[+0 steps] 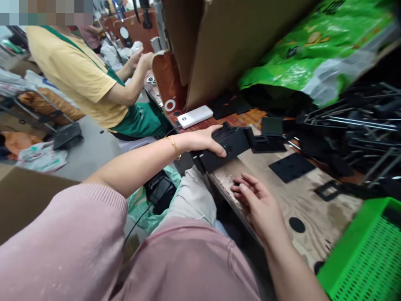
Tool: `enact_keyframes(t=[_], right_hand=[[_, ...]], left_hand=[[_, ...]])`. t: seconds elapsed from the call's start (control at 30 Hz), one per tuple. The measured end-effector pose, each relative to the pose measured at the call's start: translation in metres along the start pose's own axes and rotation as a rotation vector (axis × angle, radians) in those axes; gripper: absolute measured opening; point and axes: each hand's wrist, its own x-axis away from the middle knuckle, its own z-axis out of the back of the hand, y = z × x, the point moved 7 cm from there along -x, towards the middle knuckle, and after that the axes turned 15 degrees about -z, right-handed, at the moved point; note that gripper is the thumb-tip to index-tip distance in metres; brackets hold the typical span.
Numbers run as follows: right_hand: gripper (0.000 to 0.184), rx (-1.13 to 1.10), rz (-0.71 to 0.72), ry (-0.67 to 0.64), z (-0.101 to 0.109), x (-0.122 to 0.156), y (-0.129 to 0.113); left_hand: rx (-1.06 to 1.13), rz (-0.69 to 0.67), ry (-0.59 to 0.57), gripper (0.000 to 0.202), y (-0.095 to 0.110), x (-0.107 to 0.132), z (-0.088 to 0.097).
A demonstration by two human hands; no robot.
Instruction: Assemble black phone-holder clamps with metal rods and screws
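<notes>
My left hand (pixel 205 141) grips a stack of black plastic parts (pixel 233 144) at the near edge of the worn wooden table (pixel 316 196), fingers wrapped over the top. Lower down, my right hand (pixel 257 200) rests on the table edge with fingers loosely curled and apart; nothing shows in it. A flat black square plate (pixel 291 166) lies just beyond the right hand, with a small black disc (pixel 296 225) to its right.
A white power bank (pixel 194 116) lies at the table's far end beside a cardboard box (pixel 225 37). A green bag (pixel 316 54) and a heap of black frames (pixel 357 129) fill the right. A green basket (pixel 366 255) stands near right. A co-worker in a yellow shirt (pixel 75 71) sits left.
</notes>
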Motion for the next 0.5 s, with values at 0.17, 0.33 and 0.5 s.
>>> enact_keyframes(t=[0.17, 0.33, 0.5], right_hand=[[0.048, 0.063, -0.021, 0.017, 0.002, 0.004, 0.002], [0.044, 0.160, -0.024, 0.041, 0.003, 0.008, 0.006], [0.043, 0.278, -0.016, 0.095, 0.004, 0.009, 0.007]], left_hand=[[0.536, 0.047, 0.213, 0.088, -0.003, 0.093, 0.032], [0.583, 0.302, 0.619, 0.081, -0.069, 0.218, 0.065], [0.647, 0.606, 0.678, 0.083, -0.178, 0.283, 0.032]])
